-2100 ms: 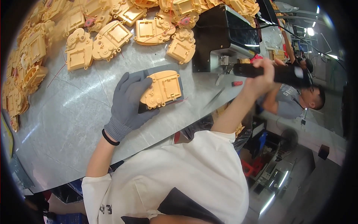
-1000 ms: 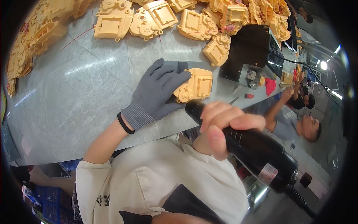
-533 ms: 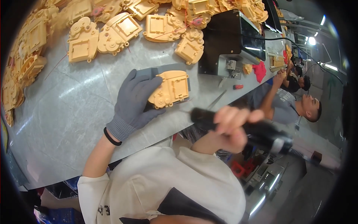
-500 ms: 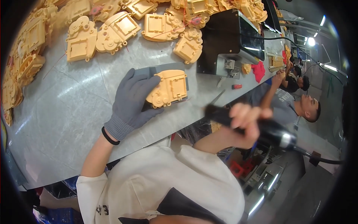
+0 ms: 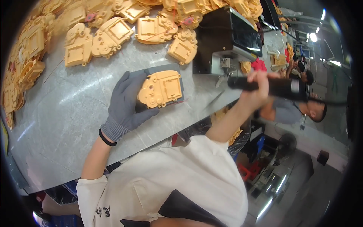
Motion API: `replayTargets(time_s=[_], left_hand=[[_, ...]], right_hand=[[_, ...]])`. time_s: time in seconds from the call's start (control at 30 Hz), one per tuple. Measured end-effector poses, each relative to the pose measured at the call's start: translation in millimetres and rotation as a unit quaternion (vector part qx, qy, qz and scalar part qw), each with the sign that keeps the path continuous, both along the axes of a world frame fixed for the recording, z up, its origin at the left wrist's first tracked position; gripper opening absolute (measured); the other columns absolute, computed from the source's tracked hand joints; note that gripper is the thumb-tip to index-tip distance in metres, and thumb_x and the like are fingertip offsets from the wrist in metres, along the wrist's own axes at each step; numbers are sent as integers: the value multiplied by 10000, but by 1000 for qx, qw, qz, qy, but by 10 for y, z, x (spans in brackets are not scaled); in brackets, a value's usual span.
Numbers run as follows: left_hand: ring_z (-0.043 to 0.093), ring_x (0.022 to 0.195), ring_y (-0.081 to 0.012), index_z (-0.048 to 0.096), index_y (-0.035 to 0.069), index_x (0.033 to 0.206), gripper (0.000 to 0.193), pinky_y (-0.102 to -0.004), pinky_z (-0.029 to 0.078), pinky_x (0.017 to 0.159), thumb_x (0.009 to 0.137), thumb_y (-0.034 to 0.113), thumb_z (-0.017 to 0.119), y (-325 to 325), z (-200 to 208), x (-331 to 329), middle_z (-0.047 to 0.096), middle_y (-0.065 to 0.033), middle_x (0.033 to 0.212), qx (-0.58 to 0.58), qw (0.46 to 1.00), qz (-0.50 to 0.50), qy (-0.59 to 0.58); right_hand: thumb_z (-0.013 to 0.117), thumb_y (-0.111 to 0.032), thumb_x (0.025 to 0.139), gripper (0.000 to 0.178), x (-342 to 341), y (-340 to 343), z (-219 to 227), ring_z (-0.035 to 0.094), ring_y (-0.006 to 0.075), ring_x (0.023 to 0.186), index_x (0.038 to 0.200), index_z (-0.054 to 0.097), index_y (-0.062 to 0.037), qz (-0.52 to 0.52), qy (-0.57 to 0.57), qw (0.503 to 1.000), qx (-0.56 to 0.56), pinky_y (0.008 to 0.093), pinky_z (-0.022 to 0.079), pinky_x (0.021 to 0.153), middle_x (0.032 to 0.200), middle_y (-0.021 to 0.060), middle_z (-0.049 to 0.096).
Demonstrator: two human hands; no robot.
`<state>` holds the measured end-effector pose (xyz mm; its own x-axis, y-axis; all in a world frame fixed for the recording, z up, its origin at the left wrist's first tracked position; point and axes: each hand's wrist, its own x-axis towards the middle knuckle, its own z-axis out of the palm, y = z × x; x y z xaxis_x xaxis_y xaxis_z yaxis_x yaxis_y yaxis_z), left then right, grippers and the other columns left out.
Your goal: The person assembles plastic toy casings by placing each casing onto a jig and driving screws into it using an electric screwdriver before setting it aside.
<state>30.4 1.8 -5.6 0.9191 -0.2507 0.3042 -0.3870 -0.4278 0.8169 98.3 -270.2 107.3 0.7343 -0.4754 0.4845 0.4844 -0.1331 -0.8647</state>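
In a grey knit glove, my left hand (image 5: 126, 102) holds a yellow plastic housing (image 5: 162, 90) by its left side, the thumb at the near edge and the fingers along the far left. The housing lies flat on a dark grey block (image 5: 168, 68) on the table. Its face shows a square recess and round raised parts. My bare right hand (image 5: 260, 86) is closed around a black power screwdriver (image 5: 285, 89), raised to the right with its nose pointing left, near the black machine (image 5: 210, 56). The screwdriver's tip is blurred.
Several more yellow housings (image 5: 111, 36) lie piled along the table's far and left sides, some with thin red wires. A pink-red cloth (image 5: 259, 65) sits right of the machine. Another person (image 5: 283, 109) is at the right. The grey table (image 5: 75, 140) ends just before my body.
My right hand has swung up and away from me with the screwdriver, toward the machine. My left hand stays on the housing; the whole view has shifted slightly.
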Motion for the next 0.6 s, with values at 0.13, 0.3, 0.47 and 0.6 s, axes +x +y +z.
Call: replayTargets(time_s=[0.13,0.3,0.47,0.6], left_hand=[[502,1074,-334,443,10,1217,768,-496,309,1029,591,296,785,-29,32,45,535,-160,1164,-21,1000,-7,0],[509,1056,-332,441,21,1223,779,-497,326,1014,579,288,791,3,-6,11,535,-152,1154,-19,1000,13,-8],[513,1038,-323,444,37,1210,763,-489,340,1006,577,285,791,6,-51,9,542,-139,1114,-54,998,22,-23],[510,1042,-306,458,52,1182,729,-490,347,999,574,277,793,29,-59,-6,540,-127,1098,-56,998,17,-26]], right_hand=[[527,24,702,408,-537,433,19,485,188,481,1075,374,-38,238,-58,967,62,363,429,527,612,72,476],[557,53,699,486,-414,1188,47,493,183,494,1128,350,-38,270,-54,960,52,345,436,532,607,63,495],[567,42,704,442,-271,1471,132,475,160,494,1079,348,-45,214,-6,976,38,323,439,536,605,42,486],[587,56,710,402,-208,1565,47,499,148,511,1016,351,-57,199,30,979,5,284,453,546,611,53,506]])
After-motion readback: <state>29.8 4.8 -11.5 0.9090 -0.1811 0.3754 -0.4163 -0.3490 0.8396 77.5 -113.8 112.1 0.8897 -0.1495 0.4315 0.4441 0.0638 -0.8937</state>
